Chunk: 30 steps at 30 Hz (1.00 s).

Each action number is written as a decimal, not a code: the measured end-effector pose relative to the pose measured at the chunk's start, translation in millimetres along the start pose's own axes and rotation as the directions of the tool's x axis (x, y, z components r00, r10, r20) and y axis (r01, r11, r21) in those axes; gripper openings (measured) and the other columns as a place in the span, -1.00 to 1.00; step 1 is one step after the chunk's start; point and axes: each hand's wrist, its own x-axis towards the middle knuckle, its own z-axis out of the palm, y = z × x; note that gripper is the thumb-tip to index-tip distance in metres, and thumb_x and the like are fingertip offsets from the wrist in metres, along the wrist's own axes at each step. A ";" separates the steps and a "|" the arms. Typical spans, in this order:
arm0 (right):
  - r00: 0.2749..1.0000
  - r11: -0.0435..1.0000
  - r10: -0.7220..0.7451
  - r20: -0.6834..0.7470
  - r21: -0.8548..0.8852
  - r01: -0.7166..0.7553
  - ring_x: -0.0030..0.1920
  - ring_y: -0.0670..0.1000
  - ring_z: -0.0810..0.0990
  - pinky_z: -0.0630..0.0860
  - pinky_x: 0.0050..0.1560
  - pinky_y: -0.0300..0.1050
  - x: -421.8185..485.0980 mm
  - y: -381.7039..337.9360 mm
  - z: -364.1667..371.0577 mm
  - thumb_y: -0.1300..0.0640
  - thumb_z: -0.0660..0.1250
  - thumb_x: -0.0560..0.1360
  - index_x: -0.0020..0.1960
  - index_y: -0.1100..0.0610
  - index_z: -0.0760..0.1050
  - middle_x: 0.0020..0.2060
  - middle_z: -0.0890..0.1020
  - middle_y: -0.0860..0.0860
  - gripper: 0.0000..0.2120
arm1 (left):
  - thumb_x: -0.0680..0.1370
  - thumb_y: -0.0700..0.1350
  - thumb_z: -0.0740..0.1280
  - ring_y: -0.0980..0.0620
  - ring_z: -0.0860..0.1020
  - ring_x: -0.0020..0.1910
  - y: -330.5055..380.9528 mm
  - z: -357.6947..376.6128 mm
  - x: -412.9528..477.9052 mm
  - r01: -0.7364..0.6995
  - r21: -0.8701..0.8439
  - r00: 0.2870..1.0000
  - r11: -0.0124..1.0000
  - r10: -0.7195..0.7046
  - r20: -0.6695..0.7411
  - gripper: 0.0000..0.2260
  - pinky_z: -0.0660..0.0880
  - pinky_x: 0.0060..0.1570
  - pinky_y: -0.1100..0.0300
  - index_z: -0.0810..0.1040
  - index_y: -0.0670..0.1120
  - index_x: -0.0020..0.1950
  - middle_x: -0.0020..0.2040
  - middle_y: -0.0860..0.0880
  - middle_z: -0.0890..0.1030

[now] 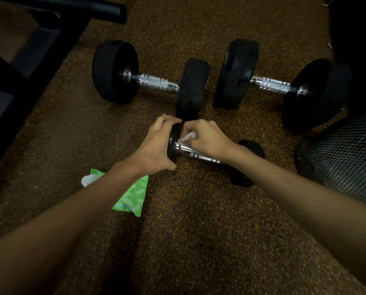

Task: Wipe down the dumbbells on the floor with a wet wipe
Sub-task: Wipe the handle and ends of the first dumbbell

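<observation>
Wiping in progress on the small dumbbell, which lies on the floor nearest the person. Left hand wrapped around its near-left weight head, steadying it. Right hand closed on a bunched white wet wipe, pressed where the chrome handle meets that head. Two large dumbbells remain beyond: one at left, one at right, both resting on the floor, side by side, neither touched by a hand. Whether they have been cleaned cannot be told from their look. Green wipes pack on the floor under the left forearm, flap open. Judged status: small dumbbell partly wiped at best; its far head and likely both large ones left.
</observation>
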 end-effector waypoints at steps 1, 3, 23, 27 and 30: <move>1.000 1.000 -0.025 -0.003 -0.010 0.025 -0.16 -0.08 0.51 0.34 -0.35 -0.46 -4.1 2.4 -2.4 0.14 0.37 0.48 -0.15 0.11 0.57 -0.23 0.59 -0.01 -0.95 | 0.09 -0.23 0.56 -0.05 0.18 0.44 -0.4 0.3 -0.2 0.000 -0.004 1.000 1.000 0.000 -0.003 -0.03 0.27 0.41 0.00 0.22 -0.02 0.44 0.35 -0.01 0.22; 1.000 1.000 -0.001 -0.001 0.008 0.001 -0.19 -0.11 0.52 0.34 -0.36 -0.50 -6.9 8.1 -8.1 0.11 0.39 0.47 -0.13 0.12 0.62 -0.25 0.61 -0.02 -0.92 | 0.09 -0.24 0.56 -0.05 0.17 0.45 -1.0 0.5 -0.5 -0.002 -0.009 1.000 1.000 0.002 -0.004 -0.03 0.25 0.42 0.00 0.23 -0.02 0.44 0.36 -0.01 0.22; 0.988 0.985 0.144 0.047 0.091 -0.148 -0.14 -0.11 0.53 0.42 -0.16 -0.27 -4.4 16.7 -17.9 0.09 0.41 0.45 -0.13 0.07 0.63 -0.23 0.60 -0.05 -0.94 | 0.07 -0.24 0.57 -0.04 0.19 0.43 -3.2 0.4 1.6 0.001 0.000 1.000 1.000 -0.001 -0.011 -0.03 0.23 0.43 0.04 0.24 0.00 0.42 0.36 0.00 0.21; 0.996 0.997 0.083 0.033 -0.009 -0.082 -0.07 -0.05 0.53 0.36 -0.18 -0.34 6.5 -2.3 -8.2 0.14 0.38 0.48 -0.06 0.15 0.63 -0.16 0.60 0.03 -0.89 | 0.07 -0.24 0.56 -0.04 0.26 0.38 -0.9 -0.8 2.1 -0.002 0.018 1.000 1.000 0.003 -0.008 -0.04 0.30 0.38 0.05 0.24 -0.01 0.41 0.34 0.00 0.22; 0.995 0.987 -0.095 0.013 -0.127 0.096 -0.18 -0.09 0.50 0.33 -0.35 -0.48 -6.5 -6.8 -2.8 0.26 0.32 0.49 -0.05 0.18 0.61 -0.19 0.60 0.03 -0.89 | 0.06 -0.23 0.56 -0.04 0.26 0.38 -2.0 0.0 2.6 -0.006 0.021 1.000 1.000 0.007 -0.008 -0.03 0.31 0.38 0.04 0.24 -0.02 0.41 0.34 -0.01 0.23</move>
